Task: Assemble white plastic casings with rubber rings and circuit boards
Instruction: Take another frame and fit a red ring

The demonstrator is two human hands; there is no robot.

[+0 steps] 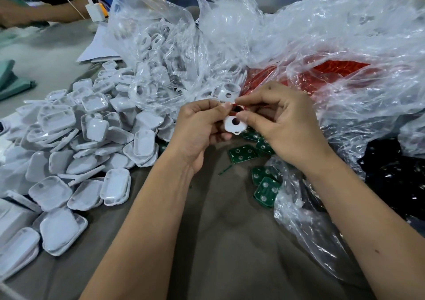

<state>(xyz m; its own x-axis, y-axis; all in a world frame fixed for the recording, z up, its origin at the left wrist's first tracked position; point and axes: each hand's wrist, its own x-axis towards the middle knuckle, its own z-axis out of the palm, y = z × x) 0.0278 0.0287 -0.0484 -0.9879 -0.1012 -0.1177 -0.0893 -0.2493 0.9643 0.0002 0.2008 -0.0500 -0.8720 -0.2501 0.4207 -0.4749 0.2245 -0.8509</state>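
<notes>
My left hand [197, 124] holds a white plastic casing [234, 123] with a round hole in its face. A red rubber ring [239, 108] sits at the casing's top edge, and the fingertips of my right hand [282, 120] pinch it there. Both hands meet above the grey cloth. Green circuit boards [266, 188] lie loose just below and right of my hands. A large heap of white casing halves [92, 143] covers the table to the left.
Clear plastic bags [299, 35] pile up behind and to the right; one holds white casings [156, 44], another holds red rings [340, 69]. A black bag [395, 168] lies at the right. Another person's arm [41, 12], a white charger [95, 12] and cups stand far left.
</notes>
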